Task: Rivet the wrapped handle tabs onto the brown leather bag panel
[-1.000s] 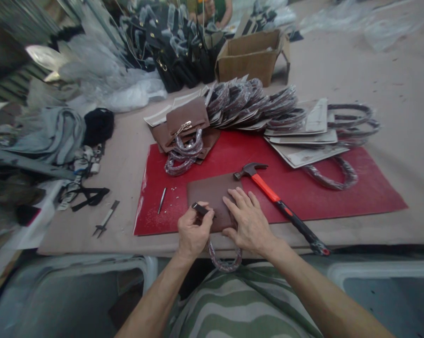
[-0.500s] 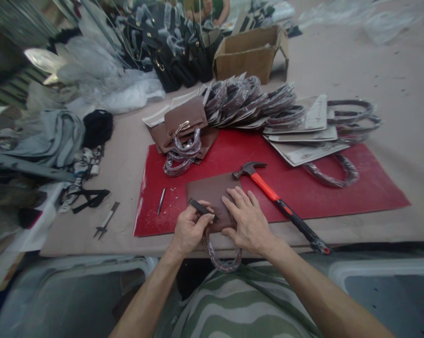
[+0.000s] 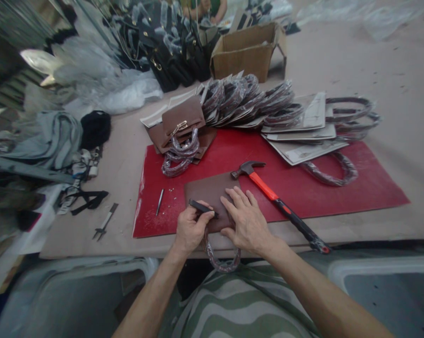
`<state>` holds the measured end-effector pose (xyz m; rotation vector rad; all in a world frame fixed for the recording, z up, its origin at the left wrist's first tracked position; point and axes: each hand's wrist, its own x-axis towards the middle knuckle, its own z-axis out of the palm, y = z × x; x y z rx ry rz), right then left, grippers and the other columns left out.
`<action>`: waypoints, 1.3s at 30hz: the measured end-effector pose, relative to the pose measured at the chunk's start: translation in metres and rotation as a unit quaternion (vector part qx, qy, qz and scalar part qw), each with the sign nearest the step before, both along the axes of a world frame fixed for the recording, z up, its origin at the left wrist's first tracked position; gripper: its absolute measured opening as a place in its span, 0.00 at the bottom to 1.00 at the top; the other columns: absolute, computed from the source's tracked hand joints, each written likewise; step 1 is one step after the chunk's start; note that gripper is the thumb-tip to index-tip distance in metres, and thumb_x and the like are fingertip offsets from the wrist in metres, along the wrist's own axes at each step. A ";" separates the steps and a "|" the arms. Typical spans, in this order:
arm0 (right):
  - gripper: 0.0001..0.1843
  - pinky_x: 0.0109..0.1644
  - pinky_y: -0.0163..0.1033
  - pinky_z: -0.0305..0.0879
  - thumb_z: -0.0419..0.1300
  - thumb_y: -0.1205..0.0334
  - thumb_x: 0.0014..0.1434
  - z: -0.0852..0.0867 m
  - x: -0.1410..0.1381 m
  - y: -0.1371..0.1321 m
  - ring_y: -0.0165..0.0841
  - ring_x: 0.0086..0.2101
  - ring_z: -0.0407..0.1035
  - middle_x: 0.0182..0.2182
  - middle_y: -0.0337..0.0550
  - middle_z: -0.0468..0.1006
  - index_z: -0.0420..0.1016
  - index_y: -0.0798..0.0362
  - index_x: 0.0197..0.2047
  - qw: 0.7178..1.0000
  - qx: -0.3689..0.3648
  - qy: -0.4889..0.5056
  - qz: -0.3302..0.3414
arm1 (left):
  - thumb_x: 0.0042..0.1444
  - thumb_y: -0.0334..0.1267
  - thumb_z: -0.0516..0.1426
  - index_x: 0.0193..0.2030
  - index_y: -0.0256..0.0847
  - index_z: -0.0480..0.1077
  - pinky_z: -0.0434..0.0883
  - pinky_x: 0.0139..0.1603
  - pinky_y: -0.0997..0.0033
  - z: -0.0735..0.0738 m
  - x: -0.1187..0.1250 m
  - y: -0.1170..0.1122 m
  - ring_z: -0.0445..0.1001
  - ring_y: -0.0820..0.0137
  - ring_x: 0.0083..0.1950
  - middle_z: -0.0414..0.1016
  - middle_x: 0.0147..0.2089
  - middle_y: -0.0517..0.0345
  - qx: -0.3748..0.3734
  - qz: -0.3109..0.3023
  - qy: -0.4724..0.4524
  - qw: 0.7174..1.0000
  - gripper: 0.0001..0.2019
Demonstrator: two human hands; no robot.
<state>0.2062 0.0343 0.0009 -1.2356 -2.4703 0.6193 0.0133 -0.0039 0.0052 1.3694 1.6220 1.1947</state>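
Observation:
A brown leather bag panel (image 3: 207, 192) lies on the red mat (image 3: 303, 188) near the table's front edge. Its plastic-wrapped handle (image 3: 220, 260) hangs over that edge. My left hand (image 3: 190, 230) pinches a small dark strip (image 3: 202, 207) against the panel's near left corner. My right hand (image 3: 247, 220) lies flat on the panel with fingers spread, holding nothing. A hammer with an orange and black handle (image 3: 275, 202) rests on the mat just right of my right hand.
A metal punch (image 3: 159, 202) lies on the mat's left part. Snips (image 3: 105, 220) sit on the table further left. Finished brown panels (image 3: 183, 124), wrapped handles (image 3: 243, 98) and card sheets (image 3: 303, 136) pile up behind. A cardboard box (image 3: 247, 51) and black bags (image 3: 169, 47) stand at the back.
My left hand has tilted the dark strip and laid it further onto the panel's corner. My right hand stays flat on the panel.

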 end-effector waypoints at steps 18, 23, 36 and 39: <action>0.45 0.75 0.64 0.42 0.71 0.55 0.50 -0.002 0.002 0.000 0.54 0.72 0.45 0.72 0.59 0.55 0.64 0.58 0.69 1.000 0.003 0.005 0.000 | 0.59 0.40 0.61 0.41 0.39 0.73 0.76 0.45 0.70 -0.008 0.001 -0.003 0.80 0.68 0.40 0.80 0.39 0.55 0.040 0.003 0.072 0.997 0.08; 0.45 0.74 0.64 0.43 0.70 0.55 0.51 0.000 0.001 0.000 0.55 0.71 0.47 0.71 0.60 0.56 0.64 0.58 0.69 1.000 0.005 0.002 0.002 | 0.58 0.39 0.61 0.40 0.40 0.74 0.75 0.42 0.73 -0.002 0.003 0.000 0.79 0.69 0.37 0.80 0.36 0.57 0.054 -0.001 0.093 0.994 0.06; 0.44 0.73 0.66 0.44 0.70 0.54 0.50 -0.006 0.001 0.000 0.57 0.71 0.48 0.71 0.61 0.58 0.65 0.58 0.68 1.000 0.022 0.015 0.003 | 0.60 0.36 0.56 0.39 0.41 0.71 0.73 0.41 0.70 0.004 0.008 0.005 0.77 0.67 0.37 0.78 0.36 0.55 0.079 -0.047 0.157 0.983 0.04; 0.41 0.72 0.67 0.47 0.69 0.47 0.52 -0.012 0.008 0.002 0.56 0.70 0.51 0.69 0.60 0.61 0.68 0.57 0.65 0.996 0.023 0.075 0.037 | 0.61 0.36 0.56 0.40 0.40 0.71 0.72 0.42 0.70 0.002 0.008 0.004 0.77 0.66 0.38 0.78 0.36 0.55 0.081 -0.055 0.172 0.980 0.04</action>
